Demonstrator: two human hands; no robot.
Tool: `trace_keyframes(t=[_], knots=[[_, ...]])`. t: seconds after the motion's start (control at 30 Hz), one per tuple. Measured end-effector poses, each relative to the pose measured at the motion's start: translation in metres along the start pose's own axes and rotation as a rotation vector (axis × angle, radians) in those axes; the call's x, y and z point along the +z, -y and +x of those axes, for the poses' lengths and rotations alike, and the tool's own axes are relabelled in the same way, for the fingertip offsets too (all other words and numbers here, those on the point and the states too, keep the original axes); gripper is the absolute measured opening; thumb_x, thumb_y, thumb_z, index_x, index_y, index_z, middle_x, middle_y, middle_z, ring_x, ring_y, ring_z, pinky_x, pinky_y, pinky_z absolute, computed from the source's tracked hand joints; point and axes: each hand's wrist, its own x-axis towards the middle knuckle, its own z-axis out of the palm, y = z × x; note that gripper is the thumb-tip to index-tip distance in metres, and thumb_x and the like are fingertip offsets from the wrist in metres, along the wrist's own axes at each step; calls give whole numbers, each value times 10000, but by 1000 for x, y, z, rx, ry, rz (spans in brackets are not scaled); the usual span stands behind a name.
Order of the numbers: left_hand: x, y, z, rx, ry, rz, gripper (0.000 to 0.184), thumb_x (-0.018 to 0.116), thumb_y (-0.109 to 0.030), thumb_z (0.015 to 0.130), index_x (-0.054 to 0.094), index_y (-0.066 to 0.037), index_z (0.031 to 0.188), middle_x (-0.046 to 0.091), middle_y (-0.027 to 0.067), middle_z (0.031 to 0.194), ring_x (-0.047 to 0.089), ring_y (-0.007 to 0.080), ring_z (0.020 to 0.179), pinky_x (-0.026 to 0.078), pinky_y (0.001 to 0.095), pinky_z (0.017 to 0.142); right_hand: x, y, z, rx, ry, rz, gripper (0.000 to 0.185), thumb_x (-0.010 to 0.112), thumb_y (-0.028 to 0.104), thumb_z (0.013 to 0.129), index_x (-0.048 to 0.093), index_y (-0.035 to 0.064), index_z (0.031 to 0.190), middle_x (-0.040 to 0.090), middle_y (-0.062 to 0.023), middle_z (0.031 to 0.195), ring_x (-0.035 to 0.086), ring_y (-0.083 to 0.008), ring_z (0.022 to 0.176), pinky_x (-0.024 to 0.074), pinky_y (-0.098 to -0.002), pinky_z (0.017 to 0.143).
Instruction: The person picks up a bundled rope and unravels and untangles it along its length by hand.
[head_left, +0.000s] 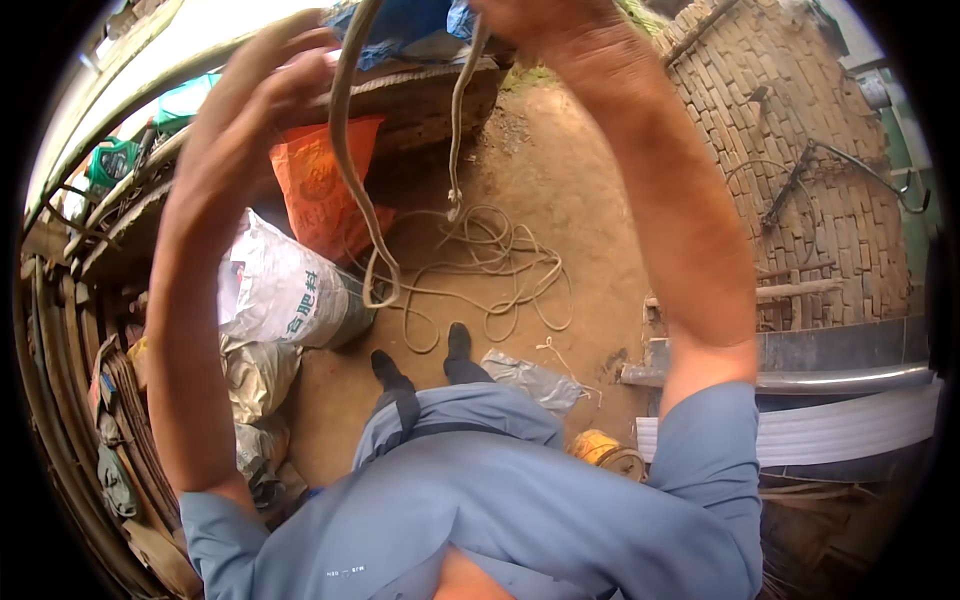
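Pale rope (340,120) dangling from the top of the frame.
The left hand (262,85), upper left and blurred, has its fingers bent just beside the rope; the right hand (550,25) is cut off at the top edge, and I can't tell whether either one grips. The rope is dull beige, one length bowing into a narrow loop near centre, another ending in a whitish, knotted-looking tip. Farther down, a tangle (500,243) of slender cord sprawls on bare ground (600,200).
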Motion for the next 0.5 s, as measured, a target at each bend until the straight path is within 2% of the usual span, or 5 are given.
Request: trace_keyframes(t=[0.07,0.1,0.2,0.37,0.5], knots=[[32,4,13,-17,89,31,416,612,-337,1020,632,-23,1291,699,115,1112,661,192,1052,521,346,939,-3,32,3,155,171,144,184,573,40,889,720,18,781,713,-205,745,726,-341,690,584,-444,663],[41,6,12,-67,156,-41,298,590,-292,1045,663,-35,1177,677,35,938,637,110,827,528,284,736,1,40,1,186,193,212,186,588,57,880,736,23,773,714,-199,731,736,-328,697,594,-436,673],[54,10,10,-85,137,46,180,559,-177,1031,682,-54,1074,617,-30,811,533,62,630,457,240,567,37,31,-42,213,148,206,264,639,212,936,696,20,763,701,-163,732,722,-278,675,583,-416,629],[19,-2,-1,161,81,-98,291,452,-86,1003,692,-50,1164,684,8,890,440,28,578,345,183,493,76,13,-139,671,340,303,225,685,226,917,677,17,834,680,-211,881,708,-338,810,571,-464,752],[-53,-19,-8,175,55,5,303,536,-237,1028,694,-71,1227,714,48,984,484,35,612,348,188,510,111,8,-229,943,446,318,269,724,282,890,688,17,864,684,-214,919,677,-426,839,545,-507,788]])
